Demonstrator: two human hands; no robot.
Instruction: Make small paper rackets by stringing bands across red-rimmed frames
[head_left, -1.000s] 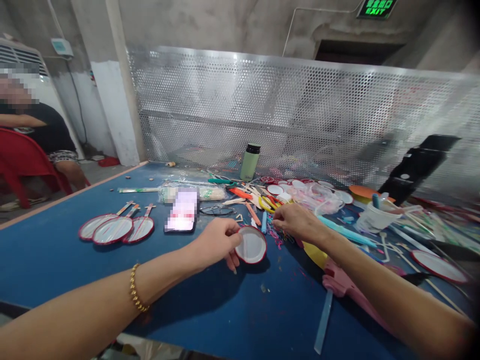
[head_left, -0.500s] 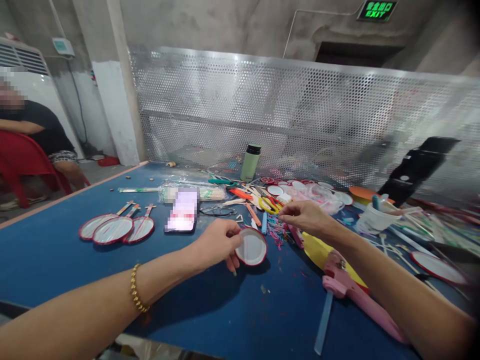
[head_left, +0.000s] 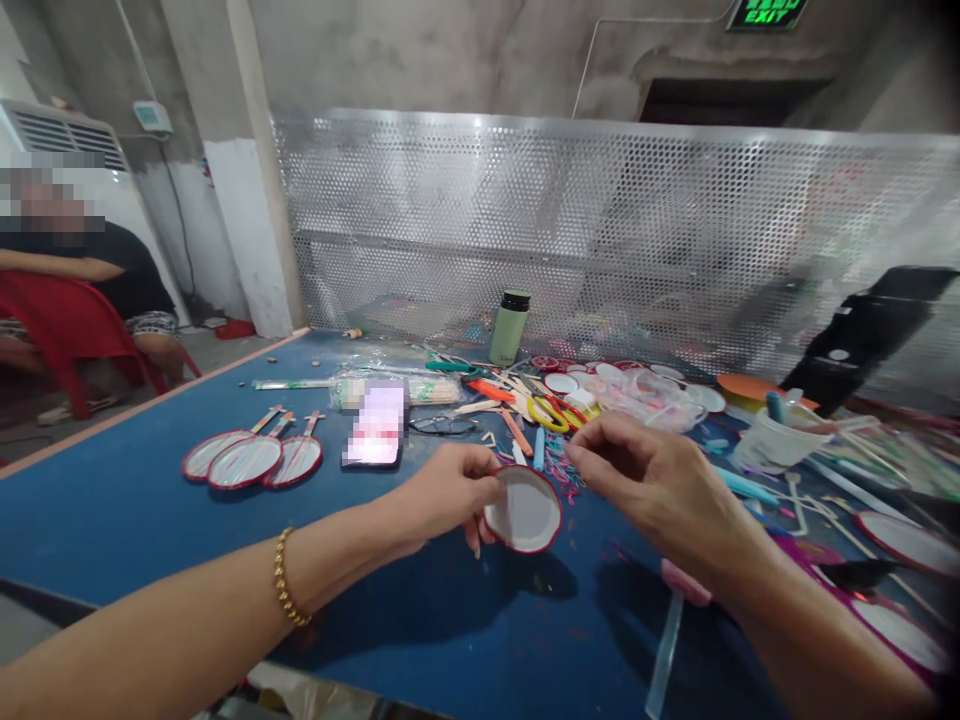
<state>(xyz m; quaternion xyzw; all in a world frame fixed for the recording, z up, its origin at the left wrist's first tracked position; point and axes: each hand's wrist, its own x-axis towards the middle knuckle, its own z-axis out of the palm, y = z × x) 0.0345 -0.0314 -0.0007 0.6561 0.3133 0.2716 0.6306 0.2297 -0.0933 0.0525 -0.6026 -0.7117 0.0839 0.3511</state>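
Observation:
My left hand (head_left: 450,492) grips a small white round disc with a red rim (head_left: 527,510), lifted slightly above the blue table (head_left: 150,520). A gold bead bracelet (head_left: 289,585) circles my left wrist. My right hand (head_left: 649,475) hovers just right of the disc, its thumb and fingers pinched together on something too thin to make out. Coloured rubber bands (head_left: 559,470) lie on the table behind the disc.
Three finished red-rimmed fans on sticks (head_left: 251,458) lie at the left beside a phone (head_left: 379,428). A green bottle (head_left: 508,328), scissors (head_left: 551,412), sticks and a white cup (head_left: 776,442) crowd the far side. A pink glue gun (head_left: 686,585) lies under my right forearm. A person sits on a red chair (head_left: 60,320).
My left hand has raised the disc off the table. My right hand has come back from the clutter toward the disc, fingers pinched. The camera shifted slightly.

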